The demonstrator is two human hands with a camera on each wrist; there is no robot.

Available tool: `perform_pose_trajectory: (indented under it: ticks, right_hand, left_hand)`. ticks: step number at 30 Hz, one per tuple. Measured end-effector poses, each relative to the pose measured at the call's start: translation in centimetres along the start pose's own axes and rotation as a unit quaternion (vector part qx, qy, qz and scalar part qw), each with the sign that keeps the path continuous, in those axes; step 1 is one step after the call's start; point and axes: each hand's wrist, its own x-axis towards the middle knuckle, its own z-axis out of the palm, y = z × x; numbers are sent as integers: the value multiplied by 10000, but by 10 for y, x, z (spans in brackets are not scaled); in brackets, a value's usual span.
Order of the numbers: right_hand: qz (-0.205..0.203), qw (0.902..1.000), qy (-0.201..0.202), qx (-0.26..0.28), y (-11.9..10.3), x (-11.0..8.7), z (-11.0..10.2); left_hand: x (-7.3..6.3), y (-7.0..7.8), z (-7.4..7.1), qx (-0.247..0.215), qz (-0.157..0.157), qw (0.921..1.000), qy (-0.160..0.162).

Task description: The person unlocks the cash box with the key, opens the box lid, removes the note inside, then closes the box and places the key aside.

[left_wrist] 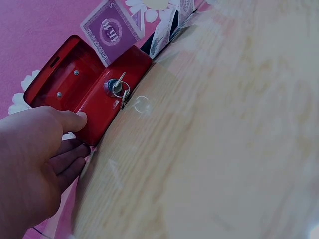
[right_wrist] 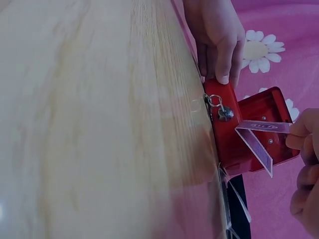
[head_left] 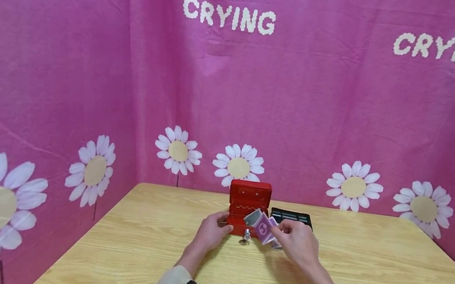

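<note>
A small red cash box [head_left: 237,230] stands on the table with its lid [head_left: 250,194] raised. My left hand [head_left: 210,231] holds the box's left end, thumb on the front face and the other fingers round the side. A key with a ring [left_wrist: 119,88] sits in the front lock. Between thumb and fingers, my right hand [head_left: 297,243] pinches a folded purple banknote [right_wrist: 259,126] over the box's right front. A greyish note [head_left: 253,217] shows just left of the purple one; whether it is held too, I cannot tell.
Right of the box, partly behind my right hand, lies a black compartment tray [head_left: 287,215]. More banknotes [left_wrist: 162,37] stand or lean by it in the left wrist view. Pink cloth [head_left: 303,99] with daisies hangs behind and left of the wooden table [head_left: 143,246].
</note>
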Motion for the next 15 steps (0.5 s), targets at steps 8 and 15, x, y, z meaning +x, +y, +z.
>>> perform_pose_trajectory:
  ticks: [8, 15]
  right_hand:
    - [-94, 9996, -242, -94, 2, -3, -5]
    - [-43, 9995, -288, -114, 7, -7, -10]
  left_hand:
    - [0, 1, 0, 27, 83, 10000, -5]
    - [0, 0, 0, 60, 158, 9999, -6]
